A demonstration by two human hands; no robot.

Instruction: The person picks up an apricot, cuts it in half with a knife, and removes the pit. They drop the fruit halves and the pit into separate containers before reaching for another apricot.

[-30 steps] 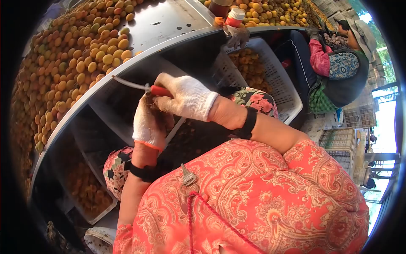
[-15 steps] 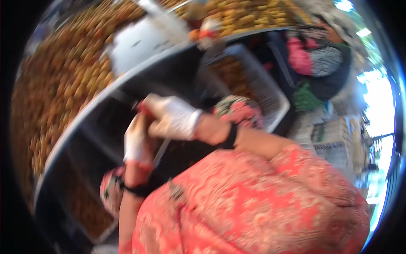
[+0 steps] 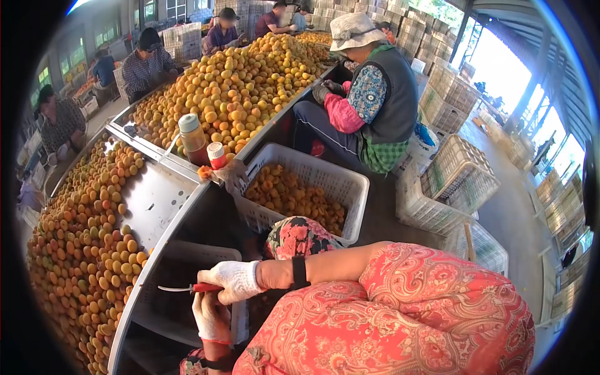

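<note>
My right hand (image 3: 232, 281), in a white glove, grips a small curved knife (image 3: 205, 287) by its red handle. Its thin pale blade points left. Just below, my gloved left hand (image 3: 212, 317) has its fingers curled close under the right one; what they hold, if anything, is hidden. Both hands are over a plastic crate (image 3: 206, 251) with a dark inside, standing against the metal table edge. Left of the hands, many orange-red apricots (image 3: 81, 250) lie on the metal table (image 3: 153, 197).
Ahead, a white crate (image 3: 357, 187) holds cut apricots (image 3: 294, 200). A lidded bottle (image 3: 192, 139) and a red-and-white container (image 3: 216, 155) stand on the table divider. A co-worker in a hat (image 3: 384, 94) sits beyond. Stacked crates (image 3: 459, 172) are at right.
The view has swung up and steadied, bringing the far table and several co-workers into sight. My hands now appear lower in view, still close together. The knife has become clear.
</note>
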